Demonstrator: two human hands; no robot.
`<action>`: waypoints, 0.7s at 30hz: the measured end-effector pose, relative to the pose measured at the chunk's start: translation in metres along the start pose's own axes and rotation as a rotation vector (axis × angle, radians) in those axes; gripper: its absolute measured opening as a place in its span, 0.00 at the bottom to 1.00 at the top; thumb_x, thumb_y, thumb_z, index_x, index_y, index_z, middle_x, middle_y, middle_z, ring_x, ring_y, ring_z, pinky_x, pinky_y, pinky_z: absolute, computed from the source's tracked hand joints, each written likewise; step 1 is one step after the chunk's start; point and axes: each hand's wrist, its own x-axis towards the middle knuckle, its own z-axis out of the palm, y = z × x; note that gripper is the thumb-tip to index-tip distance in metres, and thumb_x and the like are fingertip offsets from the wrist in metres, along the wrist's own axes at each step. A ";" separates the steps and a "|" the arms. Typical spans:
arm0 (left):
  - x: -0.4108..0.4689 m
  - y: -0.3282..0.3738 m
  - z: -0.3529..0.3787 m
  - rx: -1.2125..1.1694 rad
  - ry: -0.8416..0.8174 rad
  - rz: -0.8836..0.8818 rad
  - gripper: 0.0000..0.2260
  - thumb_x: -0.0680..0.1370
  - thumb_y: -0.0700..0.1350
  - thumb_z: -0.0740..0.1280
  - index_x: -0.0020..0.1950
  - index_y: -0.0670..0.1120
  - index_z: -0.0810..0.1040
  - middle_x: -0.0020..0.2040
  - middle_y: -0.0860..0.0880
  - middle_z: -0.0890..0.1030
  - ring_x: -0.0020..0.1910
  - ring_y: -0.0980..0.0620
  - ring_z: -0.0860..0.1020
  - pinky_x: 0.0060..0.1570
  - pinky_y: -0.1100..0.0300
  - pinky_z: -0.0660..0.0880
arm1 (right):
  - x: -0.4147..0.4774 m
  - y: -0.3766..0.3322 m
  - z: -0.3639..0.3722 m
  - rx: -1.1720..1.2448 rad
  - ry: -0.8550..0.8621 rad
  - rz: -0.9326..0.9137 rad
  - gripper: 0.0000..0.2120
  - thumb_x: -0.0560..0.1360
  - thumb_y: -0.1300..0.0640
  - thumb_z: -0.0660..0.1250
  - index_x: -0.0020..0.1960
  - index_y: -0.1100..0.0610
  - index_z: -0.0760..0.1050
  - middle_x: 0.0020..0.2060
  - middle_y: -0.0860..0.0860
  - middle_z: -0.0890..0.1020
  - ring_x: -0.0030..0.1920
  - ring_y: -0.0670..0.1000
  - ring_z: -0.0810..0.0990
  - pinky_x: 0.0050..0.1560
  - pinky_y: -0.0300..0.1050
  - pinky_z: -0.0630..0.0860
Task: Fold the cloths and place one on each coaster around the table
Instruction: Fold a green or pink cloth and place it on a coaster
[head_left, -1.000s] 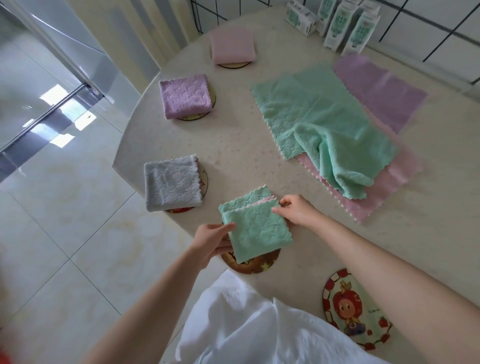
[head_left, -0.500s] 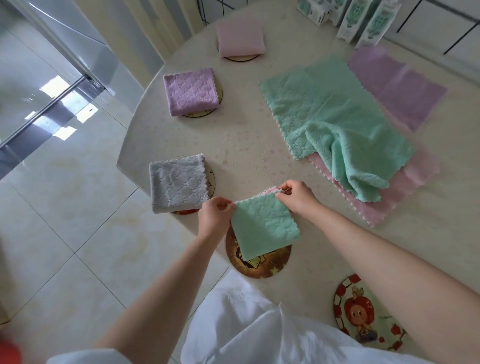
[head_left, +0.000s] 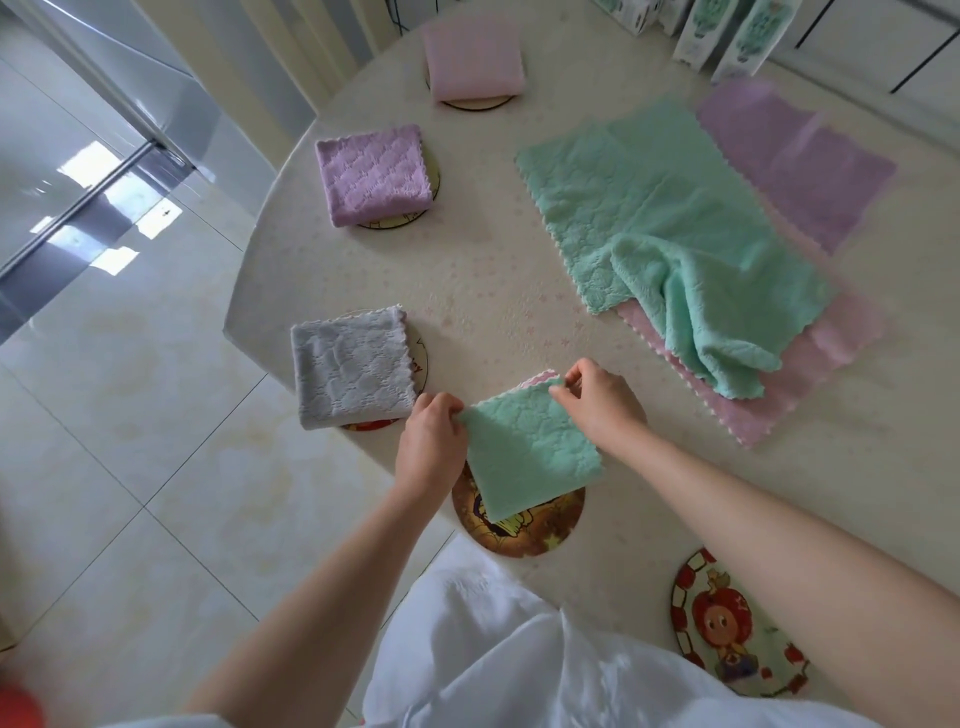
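Note:
A folded green cloth (head_left: 530, 447) with a pink underside lies over the far part of a brown round coaster (head_left: 524, 525) at the table's near edge. My left hand (head_left: 434, 439) pinches its left corner and my right hand (head_left: 597, 402) pinches its far right corner. Three folded cloths lie on coasters along the left rim: grey (head_left: 350, 366), purple (head_left: 371, 174) and pink (head_left: 470, 49). Unfolded cloths lie in a pile on the right: green (head_left: 660, 228), pink (head_left: 810, 374) and purple (head_left: 795, 161). A red cartoon coaster (head_left: 727, 629) sits bare at near right.
The round cream table (head_left: 493, 280) ends just in front of my white shirt (head_left: 519, 660). White and green cartons (head_left: 727, 31) stand at the far edge. Tiled floor (head_left: 130, 467) and a glass door lie to the left.
The folded green cloth has turned and shifted slightly away from me, uncovering more of the brown coaster. My left hand moved from its near left edge up to its left corner.

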 end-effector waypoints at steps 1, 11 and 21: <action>0.001 0.002 -0.001 -0.012 -0.016 -0.032 0.11 0.77 0.39 0.60 0.56 0.44 0.77 0.54 0.48 0.75 0.48 0.48 0.75 0.47 0.54 0.74 | -0.007 0.004 0.000 0.001 -0.009 0.013 0.14 0.75 0.45 0.65 0.52 0.55 0.70 0.47 0.50 0.78 0.44 0.53 0.77 0.43 0.48 0.76; -0.001 0.016 -0.005 0.070 -0.101 -0.119 0.16 0.71 0.46 0.72 0.55 0.44 0.72 0.52 0.48 0.72 0.48 0.49 0.72 0.44 0.57 0.71 | -0.071 0.036 0.021 0.202 0.013 0.229 0.21 0.69 0.52 0.74 0.57 0.59 0.71 0.49 0.53 0.79 0.46 0.52 0.75 0.45 0.41 0.69; 0.005 0.030 -0.016 -0.204 -0.208 -0.270 0.04 0.71 0.37 0.68 0.44 0.44 0.77 0.39 0.47 0.78 0.36 0.52 0.75 0.32 0.61 0.73 | -0.070 0.033 0.013 0.482 -0.004 0.427 0.18 0.66 0.54 0.76 0.54 0.56 0.76 0.46 0.51 0.80 0.43 0.51 0.76 0.42 0.40 0.71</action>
